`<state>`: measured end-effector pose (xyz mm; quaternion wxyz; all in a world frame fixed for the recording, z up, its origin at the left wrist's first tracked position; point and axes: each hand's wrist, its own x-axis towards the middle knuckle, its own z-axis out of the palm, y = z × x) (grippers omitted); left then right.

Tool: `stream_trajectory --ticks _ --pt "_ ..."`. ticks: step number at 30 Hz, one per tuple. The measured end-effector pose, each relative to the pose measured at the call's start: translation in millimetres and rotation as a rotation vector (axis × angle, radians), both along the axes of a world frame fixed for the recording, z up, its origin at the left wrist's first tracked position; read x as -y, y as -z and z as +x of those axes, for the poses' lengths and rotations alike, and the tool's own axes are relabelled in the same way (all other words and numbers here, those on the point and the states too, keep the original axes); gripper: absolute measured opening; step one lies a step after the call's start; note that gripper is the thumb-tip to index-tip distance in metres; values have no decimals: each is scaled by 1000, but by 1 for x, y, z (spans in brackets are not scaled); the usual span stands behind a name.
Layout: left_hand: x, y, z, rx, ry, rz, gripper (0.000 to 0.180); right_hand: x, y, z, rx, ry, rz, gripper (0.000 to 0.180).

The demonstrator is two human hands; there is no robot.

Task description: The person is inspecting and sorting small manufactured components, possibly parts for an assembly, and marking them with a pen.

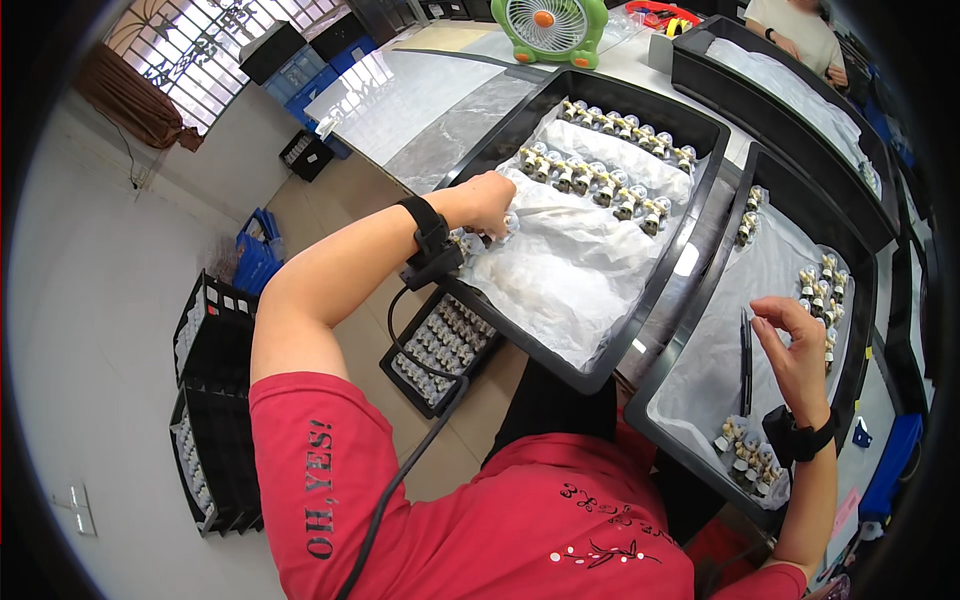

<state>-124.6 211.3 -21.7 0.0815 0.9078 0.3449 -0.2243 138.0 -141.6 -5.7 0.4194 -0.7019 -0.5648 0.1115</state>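
Note:
My left hand [487, 203] reaches to the left side of a large black tray [600, 385]. Its fingers are bent closed around a small bulb-like part [511, 222] with a clear domed top, mostly hidden by the hand. Farther back in this tray stand rows of similar parts [585, 178] on white sheeting [580, 270]. Over a second black tray on the right, my right hand [793, 350] has thumb and forefinger pinched together; what they hold, if anything, cannot be made out. Beside those fingertips is a slim black tool [746, 365], perhaps tweezers. Loose bulb-like parts [750, 455] lie heaped near the wrist.
More parts stand along the right tray's far side [823, 290]. A third black tray [780, 90] is behind it. A green fan [550, 30] stands at the back. Filled black crates [215, 400] are on the floor at left. A cable [400, 480] hangs from my left wrist. Another person [800, 35] is at the far right.

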Motion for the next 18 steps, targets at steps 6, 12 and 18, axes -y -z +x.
stream_trajectory --ticks 6,12,18 --pt "0 2 -7 97 57 61 29 -2 5 0 -2 6 -5 14" --pt "1 -7 -8 75 74 2 33 -2 5 0 26 -3 -1 14" --pt "8 -12 -5 32 44 62 42 -1 4 1 -1 -3 -14 14"
